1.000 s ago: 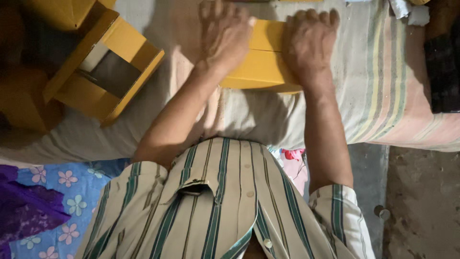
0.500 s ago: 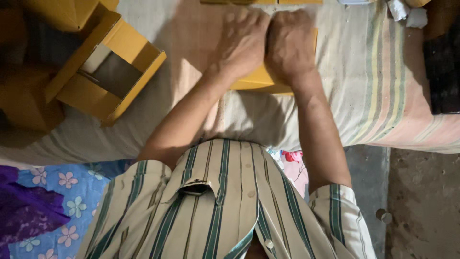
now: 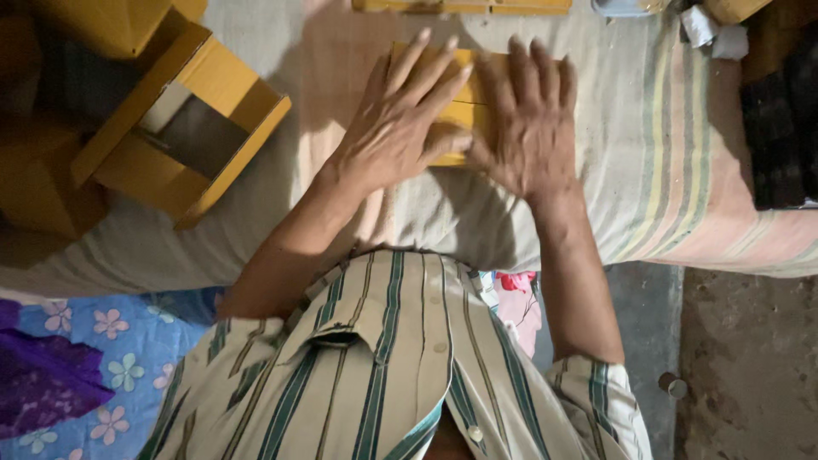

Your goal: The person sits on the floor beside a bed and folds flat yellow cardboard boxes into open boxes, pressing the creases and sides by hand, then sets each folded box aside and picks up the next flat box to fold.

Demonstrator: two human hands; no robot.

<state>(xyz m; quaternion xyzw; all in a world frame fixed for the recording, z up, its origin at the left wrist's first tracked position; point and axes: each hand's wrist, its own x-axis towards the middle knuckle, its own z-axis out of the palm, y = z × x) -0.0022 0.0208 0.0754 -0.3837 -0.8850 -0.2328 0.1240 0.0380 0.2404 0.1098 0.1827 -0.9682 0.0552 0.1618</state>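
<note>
A flat yellow cardboard piece [image 3: 460, 89] lies on a striped cloth-covered surface [image 3: 648, 170] in front of me. My left hand [image 3: 396, 123] rests flat on its left part, fingers spread and pointing away from me. Beside it, my right hand [image 3: 528, 128] presses flat on the right part, fingers apart. Both palms hide most of the cardboard. Neither hand grips anything.
An open yellow cardboard box [image 3: 183, 123] sits at the left with more yellow boxes [image 3: 43, 183] beside it. Flat yellow pieces [image 3: 460, 5] lie at the far edge. A dark object [image 3: 780, 136] is at right. Blue flowered fabric [image 3: 94, 341] lies lower left.
Both hands were closed together over the cardboard half a second ago; now their fingers are stretched out flat on it, and the cardboard sits closer to me than a second ago.
</note>
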